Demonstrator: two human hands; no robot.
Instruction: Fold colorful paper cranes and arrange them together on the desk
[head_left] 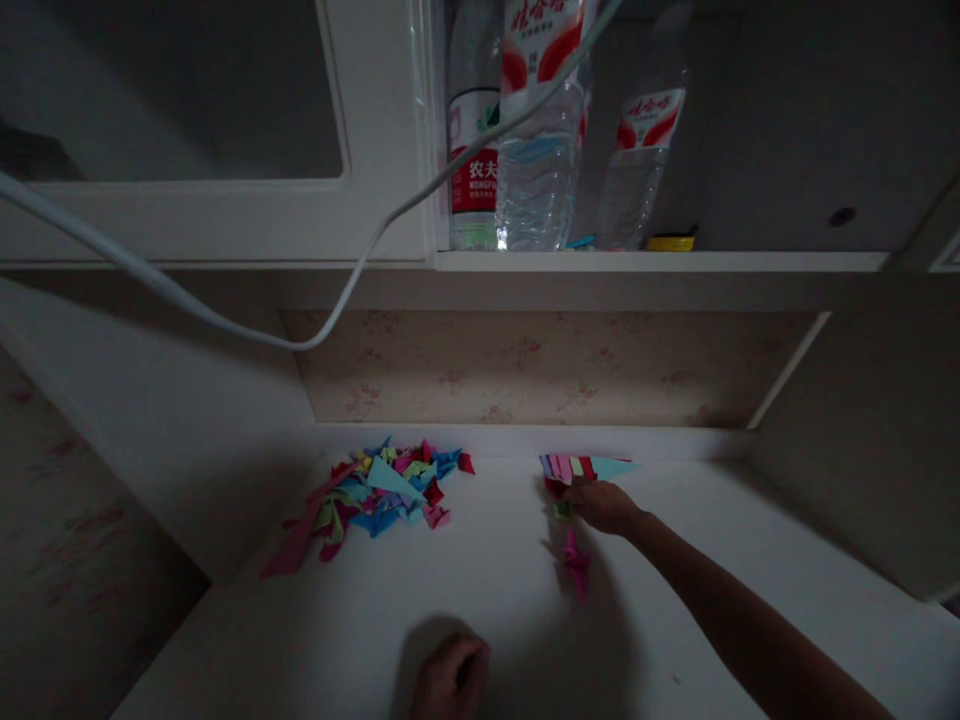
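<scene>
My right hand [606,507] reaches out over the white desktop, its fingers closed at a dark red folded paper piece [555,488]. Just behind it lies a row of folded papers [574,467] in purple, pink, yellow-green, red and pale blue. Under my fingers a bit of green paper [562,510] shows. A magenta folded paper piece [576,565], like a small crane, lies nearer to me. My left hand [451,677] rests near the front in a loose fist; I see nothing in it. The dim light hides the finer folds.
A heap of colourful folded paper pieces [390,490] lies at the back left of the desktop [487,560]. A white cable [300,345] hangs across the view. Above, a shelf [675,262] holds plastic water bottles [536,180] and a small yellow item [671,243].
</scene>
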